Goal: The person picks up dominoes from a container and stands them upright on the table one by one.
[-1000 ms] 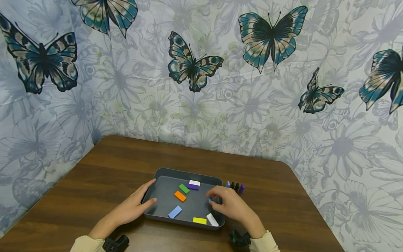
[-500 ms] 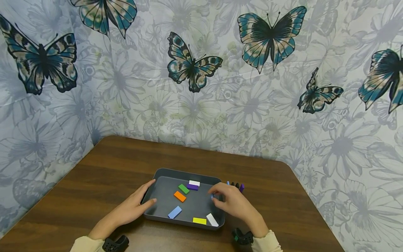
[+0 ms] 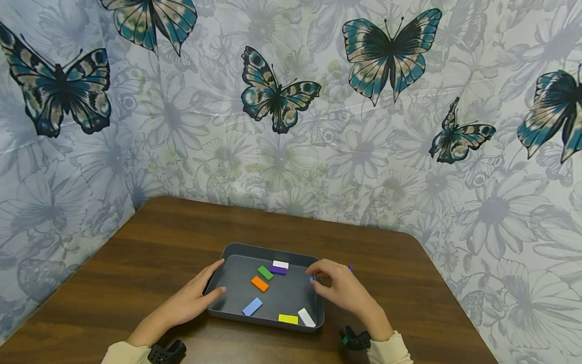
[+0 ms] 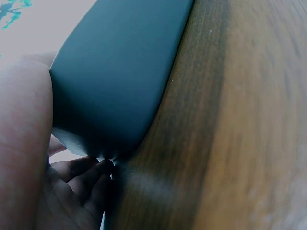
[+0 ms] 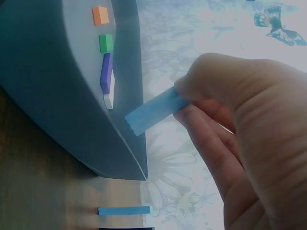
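A dark grey tray [image 3: 236, 270] sits on the table with coloured rectangular blocks lying in it. My left hand [image 3: 188, 299] holds the tray's left side, thumb over the rim; in the left wrist view its fingertips [image 4: 106, 165] meet the outer wall. With thumb and fingers, my right hand [image 3: 344, 288] pinches a light blue block [image 5: 157, 111] over the tray's right side. Inside are an orange block [image 3: 259, 284], a green block [image 3: 265, 273], a purple block [image 3: 278, 271] against a white block [image 3: 281, 264], another blue block [image 3: 252, 307], a yellow block [image 3: 288, 319] and a second white block [image 3: 306, 317].
Right of the tray, a blue block [image 5: 123, 210] stands on the wooden table [image 3: 182, 227]; a purple block [image 3: 350, 268] peeks out behind my right hand, which hides others there. A butterfly-patterned cloth [image 3: 291, 167] hangs behind the table.
My right hand has moved right and slightly away from me, carrying the pinched blue block towards the tray's right rim. It now covers most of the standing blocks. The left hand stays put.
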A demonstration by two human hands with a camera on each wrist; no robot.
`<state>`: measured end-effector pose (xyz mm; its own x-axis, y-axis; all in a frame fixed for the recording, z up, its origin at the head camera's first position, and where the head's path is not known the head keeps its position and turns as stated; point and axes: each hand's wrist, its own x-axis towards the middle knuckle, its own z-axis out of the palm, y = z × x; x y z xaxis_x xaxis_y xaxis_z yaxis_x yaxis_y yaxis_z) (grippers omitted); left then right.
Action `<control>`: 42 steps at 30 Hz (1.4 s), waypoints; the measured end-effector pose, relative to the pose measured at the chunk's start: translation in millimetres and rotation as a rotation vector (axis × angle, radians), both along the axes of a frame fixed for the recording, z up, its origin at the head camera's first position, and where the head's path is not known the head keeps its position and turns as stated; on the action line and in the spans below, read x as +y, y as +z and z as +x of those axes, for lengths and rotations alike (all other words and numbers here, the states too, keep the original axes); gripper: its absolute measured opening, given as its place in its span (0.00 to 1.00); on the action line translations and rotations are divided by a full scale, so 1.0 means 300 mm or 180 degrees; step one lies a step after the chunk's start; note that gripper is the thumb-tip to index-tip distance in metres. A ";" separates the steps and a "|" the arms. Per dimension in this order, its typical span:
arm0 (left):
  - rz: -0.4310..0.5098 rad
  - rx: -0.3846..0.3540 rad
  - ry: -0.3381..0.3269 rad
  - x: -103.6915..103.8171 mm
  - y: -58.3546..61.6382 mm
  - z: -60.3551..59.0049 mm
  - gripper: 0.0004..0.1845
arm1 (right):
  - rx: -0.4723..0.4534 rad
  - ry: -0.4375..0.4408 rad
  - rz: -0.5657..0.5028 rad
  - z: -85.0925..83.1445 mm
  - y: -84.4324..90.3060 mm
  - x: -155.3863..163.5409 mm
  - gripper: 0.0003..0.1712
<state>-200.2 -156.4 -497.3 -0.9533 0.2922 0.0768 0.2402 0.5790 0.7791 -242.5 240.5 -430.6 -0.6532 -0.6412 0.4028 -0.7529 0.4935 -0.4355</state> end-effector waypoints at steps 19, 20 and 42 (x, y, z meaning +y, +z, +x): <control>-0.0019 0.0066 -0.0052 -0.004 0.001 -0.002 0.42 | 0.0148 -0.0177 -0.0198 -0.013 0.024 0.048 0.20; -0.0020 0.0074 -0.0060 -0.005 0.002 -0.002 0.42 | 0.0173 -0.0188 -0.0206 -0.014 0.026 0.050 0.21; -0.0007 0.0086 -0.0042 -0.006 -0.005 -0.004 0.42 | 0.0297 -0.0381 -0.0368 -0.026 0.052 0.118 0.20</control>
